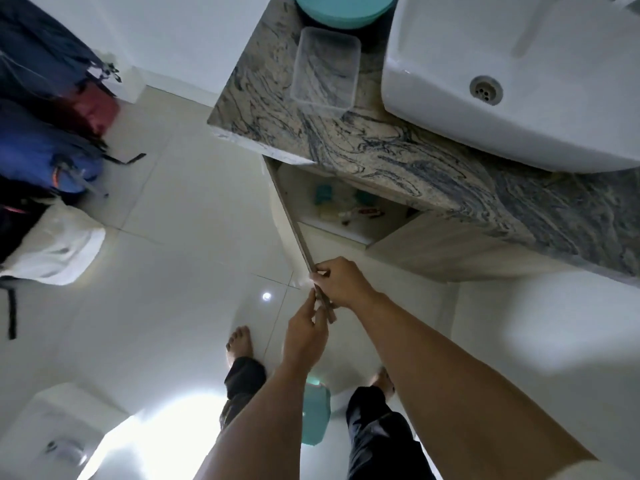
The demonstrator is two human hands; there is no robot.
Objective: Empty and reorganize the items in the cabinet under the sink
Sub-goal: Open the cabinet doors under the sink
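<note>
The cabinet (346,209) sits under the counter (346,140) near centre, its door (298,233) swung open toward 6 o'clock. Inside lie small blurred items, one teal; what they are you cannot tell. Your right hand (341,284) grips the door's free edge, fingers curled round it. Your left hand (304,336) pinches the same edge just below. At 12 o'clock on the counter, a clear tub (325,71) stands empty beside a teal bowl (343,8) and the sink (519,81).

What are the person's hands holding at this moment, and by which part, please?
Both the left hand and the right hand grip the open cabinet door by its free outer edge.
</note>
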